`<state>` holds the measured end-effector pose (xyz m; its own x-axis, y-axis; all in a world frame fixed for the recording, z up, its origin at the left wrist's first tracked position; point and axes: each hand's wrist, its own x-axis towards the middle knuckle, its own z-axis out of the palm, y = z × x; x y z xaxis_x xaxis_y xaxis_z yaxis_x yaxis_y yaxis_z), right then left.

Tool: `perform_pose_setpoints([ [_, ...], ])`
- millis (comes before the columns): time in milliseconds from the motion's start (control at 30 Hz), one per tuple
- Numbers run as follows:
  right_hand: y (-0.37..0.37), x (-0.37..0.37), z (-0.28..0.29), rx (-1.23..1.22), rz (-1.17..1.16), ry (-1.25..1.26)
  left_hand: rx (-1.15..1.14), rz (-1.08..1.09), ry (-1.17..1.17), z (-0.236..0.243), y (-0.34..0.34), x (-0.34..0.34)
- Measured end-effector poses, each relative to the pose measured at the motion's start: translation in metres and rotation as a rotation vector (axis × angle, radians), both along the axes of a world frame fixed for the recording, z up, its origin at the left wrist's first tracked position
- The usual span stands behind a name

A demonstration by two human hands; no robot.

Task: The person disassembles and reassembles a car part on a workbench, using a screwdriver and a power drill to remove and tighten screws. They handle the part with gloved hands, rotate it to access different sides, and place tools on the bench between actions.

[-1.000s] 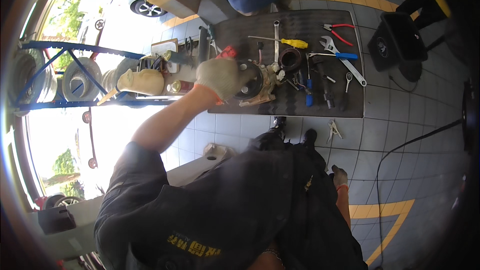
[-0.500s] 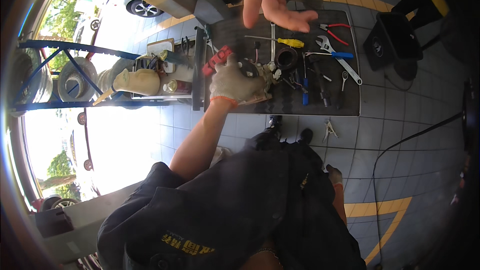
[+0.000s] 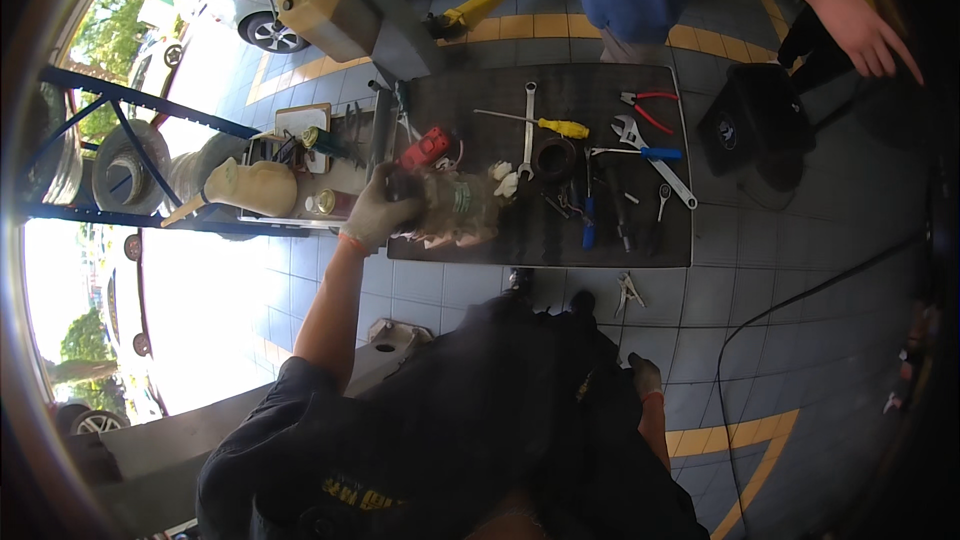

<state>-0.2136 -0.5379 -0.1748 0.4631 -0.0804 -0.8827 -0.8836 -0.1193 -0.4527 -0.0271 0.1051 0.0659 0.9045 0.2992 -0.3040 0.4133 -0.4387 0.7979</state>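
A blurred, pale metal part is held at the near left corner of the table by the gloved left hand, whose fingers are wrapped around the part's dark left end. The gloved right hand is held low beside the body, beyond the table's near edge; its fingers look curled, but whether anything is gripped cannot be told.

As far as can be judged, the work is at a handling stage: the part is in hand, while no tool on the table is in use. The open-ended wrench, yellow-handled screwdriver and dark ring are laid around the middle, and the red-handled pliers and adjustable wrench are spread toward the right edge. The ring is set apart from the part; whether anything is left to be taken off or fitted cannot be judged.

The part's detail is lost to blur, and whether it is lifted or rested on the table cannot be made out. The thumb and fingertips are poorly shown. The co-worker's head is cut off by the upper edge of the view.
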Motion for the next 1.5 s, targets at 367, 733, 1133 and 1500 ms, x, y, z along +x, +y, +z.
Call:
perform_pose_setpoints([
  [367,0.211,0.232,0.192,0.151,0.903,-0.409,-0.725,0.302,-0.055,-0.136,0.094,-0.054],
  [733,0.408,0.257,0.140,0.251,0.689,-0.573,-0.809,0.283,-0.087,-0.130,0.069,-0.098],
  [1133,0.430,0.246,0.125,0.168,0.840,-0.750,-1.067,0.318,0.139,-0.101,0.080,-0.082],
  [1500,0.402,0.237,0.152,-0.094,0.622,-0.824,-0.065,-0.227,-0.175,-0.160,0.096,-0.064],
])
